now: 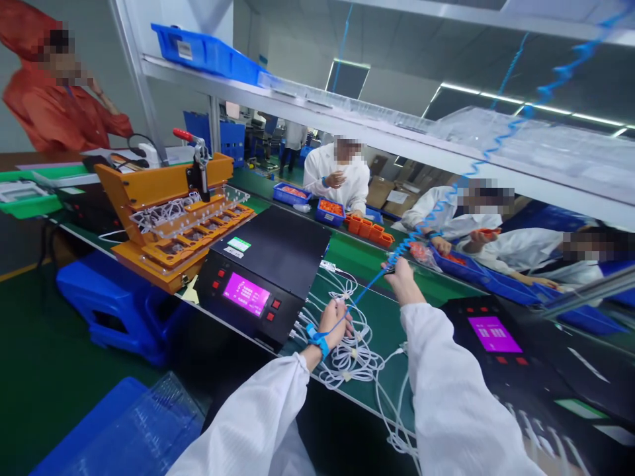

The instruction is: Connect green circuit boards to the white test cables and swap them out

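My left hand (336, 322) is over a tangle of white cables (353, 360) on the green work surface, fingers curled round some cable. A blue wrist strap (318, 340) circles that wrist. From it a blue coiled cord (433, 217) stretches up to the right. My right hand (403, 277) is closed at the cord's lower end, above the bench; its fingertips are partly hidden. Left of my left hand stands a black tester (270, 248) with a lit magenta screen (246, 294), and white cables run from its right side.
An orange clamp fixture (186, 228) stands left of the tester. A second black tester (536, 370) lies at right. Co-workers sit across the bench beside blue trays (292, 195) and orange parts (370, 230). A shelf (317, 109) crosses above; a blue stool (116, 311) is below left.
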